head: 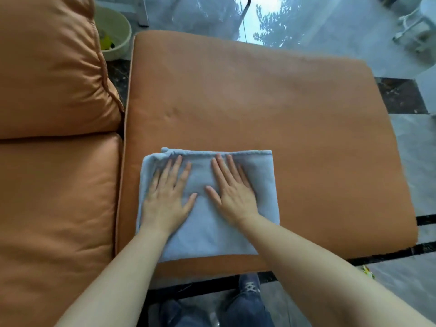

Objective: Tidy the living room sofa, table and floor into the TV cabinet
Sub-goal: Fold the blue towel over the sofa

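Both my left hand point(165, 197) and right hand point(232, 191) press flat, fingers straight, on the folded blanket point(207, 230); careless lifting could unfold it

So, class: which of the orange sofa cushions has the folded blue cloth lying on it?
The wide flat seat cushion on the right. The blue cloth lies near its front edge under both hands; the other orange cushions hold nothing.
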A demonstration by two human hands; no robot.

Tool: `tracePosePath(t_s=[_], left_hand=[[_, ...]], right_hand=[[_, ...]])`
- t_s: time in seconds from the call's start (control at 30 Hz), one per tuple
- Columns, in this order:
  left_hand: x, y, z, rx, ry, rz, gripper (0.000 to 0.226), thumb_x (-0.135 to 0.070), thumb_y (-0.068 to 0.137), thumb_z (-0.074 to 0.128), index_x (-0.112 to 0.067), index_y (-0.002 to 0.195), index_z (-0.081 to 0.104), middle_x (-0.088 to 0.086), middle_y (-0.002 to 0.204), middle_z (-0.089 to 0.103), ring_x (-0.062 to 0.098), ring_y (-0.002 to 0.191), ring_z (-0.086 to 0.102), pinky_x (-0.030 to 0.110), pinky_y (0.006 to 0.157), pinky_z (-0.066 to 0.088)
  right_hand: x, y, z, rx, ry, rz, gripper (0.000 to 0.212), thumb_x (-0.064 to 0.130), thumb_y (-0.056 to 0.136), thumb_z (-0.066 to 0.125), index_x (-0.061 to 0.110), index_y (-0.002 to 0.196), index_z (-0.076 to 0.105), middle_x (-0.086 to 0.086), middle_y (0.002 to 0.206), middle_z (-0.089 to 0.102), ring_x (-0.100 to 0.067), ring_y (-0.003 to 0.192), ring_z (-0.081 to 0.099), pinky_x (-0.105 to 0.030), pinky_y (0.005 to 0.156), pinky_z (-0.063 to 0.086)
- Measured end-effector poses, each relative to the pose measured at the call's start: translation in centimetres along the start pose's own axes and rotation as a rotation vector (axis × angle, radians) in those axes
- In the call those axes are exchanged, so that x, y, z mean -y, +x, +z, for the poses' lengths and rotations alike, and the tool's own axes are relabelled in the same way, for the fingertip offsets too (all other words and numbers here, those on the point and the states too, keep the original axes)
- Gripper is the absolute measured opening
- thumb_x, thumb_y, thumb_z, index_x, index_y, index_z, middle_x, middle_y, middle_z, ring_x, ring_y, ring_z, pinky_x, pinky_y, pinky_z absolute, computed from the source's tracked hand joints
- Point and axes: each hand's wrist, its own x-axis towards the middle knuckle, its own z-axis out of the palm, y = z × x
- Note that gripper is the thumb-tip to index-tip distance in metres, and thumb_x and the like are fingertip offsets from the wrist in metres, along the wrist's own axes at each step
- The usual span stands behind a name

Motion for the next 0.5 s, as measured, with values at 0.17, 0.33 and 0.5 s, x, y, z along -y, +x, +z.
tracePosePath(t_s=[0.17, 0.33, 0.5], left_hand=[[1.3, -1.7, 0.1, -0.04, -0.034, -0.149, 0.081, -0.061, 0.093, 0.029, -0.013, 0.158, 0.018, 0.005, 0.166, 0.005, 0.022, 0.154, 0.001, 0.048, 0.124, 0.009], [-4.7, -5.3, -1.8, -0.103, 0.004, -0.057, 0.075, -0.035, 0.094, 0.04, -0.007, 0.157, 0.011, 0.011, 0.166, 0.003, 0.028, 0.153, 0.004, 0.051, 0.122, 0.015], [-6.2, -6.9, 0.5, 0.048, -0.01, -0.015, 0.082, -0.033, 0.084, 0.043, -0.016, 0.158, 0.013, 0.008, 0.167, 0.001, 0.026, 0.153, 0.004, 0.05, 0.122, 0.016]], right_hand=[[-8.5, -4.5, -1.3, 0.094, -0.176, 0.457, 0.072, 0.06, 0.1, 0.005, 0.019, 0.157, -0.008, 0.004, 0.165, -0.012, -0.018, 0.151, -0.016, -0.046, 0.123, -0.006], [-1.0, -7.8, -2.2, -0.043, 0.061, 0.192, 0.07, 0.043, 0.103, 0.028, 0.008, 0.157, 0.0, -0.006, 0.166, -0.005, -0.025, 0.153, -0.005, -0.049, 0.124, 0.0], [-0.3, -11.2, 2.1, 0.066, -0.064, -0.063, 0.069, 0.048, 0.102, 0.038, 0.015, 0.158, 0.016, 0.001, 0.166, 0.009, -0.02, 0.153, 0.008, -0.05, 0.12, 0.019]])
